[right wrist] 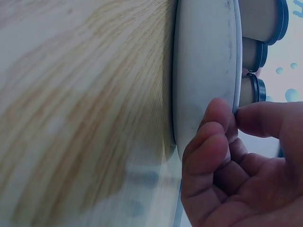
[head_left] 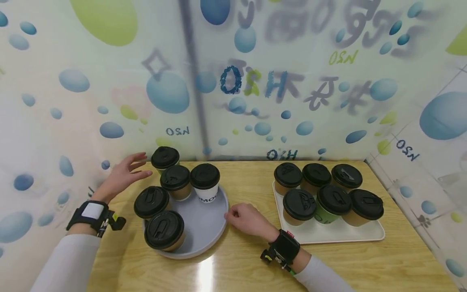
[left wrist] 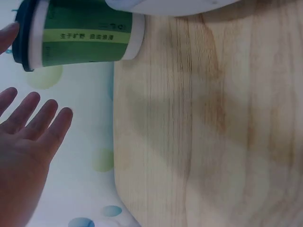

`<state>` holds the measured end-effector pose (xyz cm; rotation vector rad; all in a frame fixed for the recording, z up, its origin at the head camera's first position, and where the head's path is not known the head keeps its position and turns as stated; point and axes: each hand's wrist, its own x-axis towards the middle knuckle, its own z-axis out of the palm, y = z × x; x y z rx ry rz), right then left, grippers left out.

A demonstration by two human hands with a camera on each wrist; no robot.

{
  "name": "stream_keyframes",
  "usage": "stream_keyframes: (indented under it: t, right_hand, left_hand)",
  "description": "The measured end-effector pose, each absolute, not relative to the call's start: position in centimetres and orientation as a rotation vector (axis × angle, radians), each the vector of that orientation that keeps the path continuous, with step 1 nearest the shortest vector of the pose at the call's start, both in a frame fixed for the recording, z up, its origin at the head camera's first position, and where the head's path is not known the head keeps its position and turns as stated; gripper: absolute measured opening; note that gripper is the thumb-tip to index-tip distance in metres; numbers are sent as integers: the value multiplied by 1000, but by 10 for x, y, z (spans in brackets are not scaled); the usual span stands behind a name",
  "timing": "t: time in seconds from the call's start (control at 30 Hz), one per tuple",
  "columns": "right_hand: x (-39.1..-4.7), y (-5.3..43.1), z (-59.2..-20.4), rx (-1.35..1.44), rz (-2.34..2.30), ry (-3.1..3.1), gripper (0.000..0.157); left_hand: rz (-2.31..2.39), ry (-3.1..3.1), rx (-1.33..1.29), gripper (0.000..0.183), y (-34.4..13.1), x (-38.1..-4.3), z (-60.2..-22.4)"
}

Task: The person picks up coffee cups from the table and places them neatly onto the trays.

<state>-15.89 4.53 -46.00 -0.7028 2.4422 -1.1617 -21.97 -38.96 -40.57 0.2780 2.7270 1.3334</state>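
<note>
My left hand (head_left: 123, 177) is beside a green paper cup with a black lid (head_left: 165, 157), its fingers spread and apart from the cup. In the left wrist view that green cup (left wrist: 87, 35) stands on the wooden table, just off the round tray. With thumb and curled fingers my right hand (head_left: 251, 221) pinches the right rim of the round grey tray (head_left: 204, 231); the right wrist view shows the fingertips on the tray's rim (right wrist: 208, 61). On the tray are several lidded cups, among them a white one (head_left: 207, 194) and a brown one (head_left: 176, 182).
To the right, a rectangular cream tray (head_left: 350, 234) bears several black-lidded cups, one of them green (head_left: 326, 214). A patterned curtain-like backdrop (head_left: 233, 101) rises behind the wooden table (head_left: 251, 263). Bare tabletop lies between the two trays.
</note>
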Motion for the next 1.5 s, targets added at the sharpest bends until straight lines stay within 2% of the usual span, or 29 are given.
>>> stream_keyframes:
  t: [0.47,0.83,1.07,1.5]
  right_hand:
    - [-161,46,-460,-699,-1151,2438,35]
    - [-162,47,-461,-704,-1139,2444,35]
    - [-160,46,-460,-712,-1143,2432,35]
    - [-161,44,-457,-685,-1133,2429,35]
  left_hand:
    - [1221,2549,323,111,-378,-259,-412]
    - [1234,2581,423,103,-365,-275,-419]
    - [1270,2641,314,104,-370,-265,-416]
    - [1318,2919,166,105,-392,-221,-382]
